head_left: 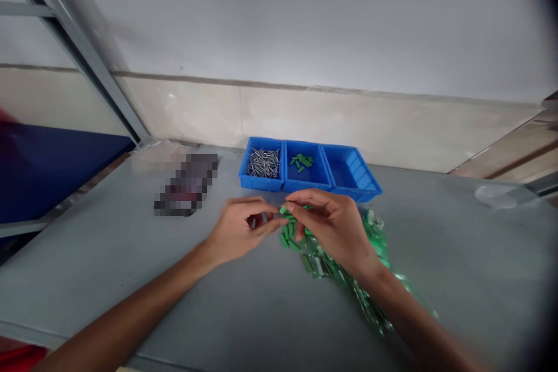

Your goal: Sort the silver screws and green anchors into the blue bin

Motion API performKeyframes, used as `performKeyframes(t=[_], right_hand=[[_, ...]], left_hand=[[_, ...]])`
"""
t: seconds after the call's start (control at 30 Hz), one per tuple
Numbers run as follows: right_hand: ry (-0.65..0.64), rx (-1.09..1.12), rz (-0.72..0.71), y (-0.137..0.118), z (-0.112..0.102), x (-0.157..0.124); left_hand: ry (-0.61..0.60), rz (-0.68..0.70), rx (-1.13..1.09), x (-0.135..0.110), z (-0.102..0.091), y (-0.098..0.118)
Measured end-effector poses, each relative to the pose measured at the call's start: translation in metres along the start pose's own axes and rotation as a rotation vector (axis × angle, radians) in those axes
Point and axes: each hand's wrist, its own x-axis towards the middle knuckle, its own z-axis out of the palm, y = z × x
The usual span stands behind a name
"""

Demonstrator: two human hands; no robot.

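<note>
My right hand (331,224) is closed in a pinch on a small green wall plug (283,209). Close against it, my left hand (244,224) has thumb and fingertips drawn together; anything between them is too small to make out. Several loose green plugs (286,238) lie on the grey table below the fingertips. Under and beside my right wrist is a clear plastic bag (325,264) with more green plugs, partly hidden by the hand and forearm.
Behind my hands stand joined blue bins: the left bin (244,177) holds metal screws or nails, the middle bin (320,177) a few green plugs, the right bin (370,186) nothing visible. A blurred-out dark object (192,180) and clear plastic (157,154) lie left. A wall rises behind.
</note>
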Motion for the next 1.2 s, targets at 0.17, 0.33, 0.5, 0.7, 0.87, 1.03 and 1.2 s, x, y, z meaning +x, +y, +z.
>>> performKeyframes(t=[0.17, 0.33, 0.5, 0.7, 0.87, 1.03, 1.2], right_hand=[[0.054, -0.056, -0.034, 0.006, 0.002, -0.014], [0.049, -0.127, -0.055, 0.006, 0.001, -0.017], [0.04, -0.176, -0.122, 0.002, -0.001, -0.018], [0.057, -0.182, -0.213, 0.0, 0.0, -0.021], [0.055, -0.186, -0.239, 0.006, 0.005, -0.022], [0.166, -0.324, -0.426, 0.003, 0.012, -0.027], [0.21, -0.374, -0.54, -0.001, 0.014, -0.029]], left_hand=[[-0.044, 0.036, 0.01, 0.0, 0.0, 0.001], [-0.026, 0.037, 0.002, -0.001, 0.0, 0.002], [0.011, -0.045, -0.105, 0.001, -0.004, 0.007], [0.061, -0.037, -0.254, 0.001, -0.007, 0.013], [0.076, 0.006, -0.244, 0.0, -0.006, 0.016], [0.046, -0.003, -0.321, -0.002, -0.009, 0.026], [0.05, 0.068, -0.311, -0.001, -0.012, 0.033]])
